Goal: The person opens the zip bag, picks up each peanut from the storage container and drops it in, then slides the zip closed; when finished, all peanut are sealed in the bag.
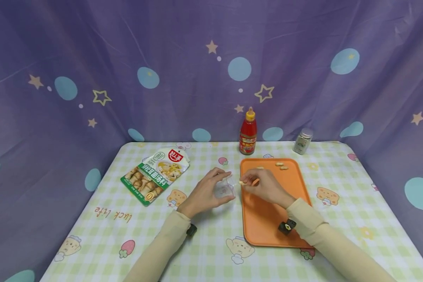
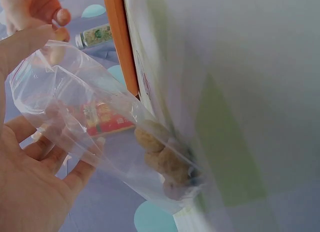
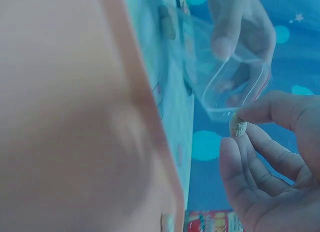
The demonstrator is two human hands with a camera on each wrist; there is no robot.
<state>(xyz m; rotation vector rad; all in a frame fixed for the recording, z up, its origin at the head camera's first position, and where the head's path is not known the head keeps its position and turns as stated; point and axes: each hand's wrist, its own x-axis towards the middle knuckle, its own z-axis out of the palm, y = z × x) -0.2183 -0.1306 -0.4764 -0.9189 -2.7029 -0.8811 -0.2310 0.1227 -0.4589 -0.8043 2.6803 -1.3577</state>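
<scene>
My left hand (image 1: 205,192) grips a clear zip bag (image 1: 224,189) by its mouth, thumb on one side and fingers on the other, so the mouth gapes toward the right hand. Several peanuts (image 2: 167,159) lie at the bottom of the bag in the left wrist view. Over the left edge of an orange tray (image 1: 264,225), my right hand (image 1: 264,187) pinches a single peanut (image 3: 237,126) between thumb and fingertips. That peanut is right at the bag's mouth. More peanuts (image 1: 284,168) are on the tray's far part, one partly covered by the right hand.
A green and white food pouch (image 1: 156,175) with mushroom pictures lies flat on the left of the checked tablecloth (image 1: 102,239). Behind the tray stand a red sauce bottle (image 1: 248,134) with a yellow cap and, farther right, a small jar (image 1: 303,141). A purple curtain (image 1: 183,51) backs the table.
</scene>
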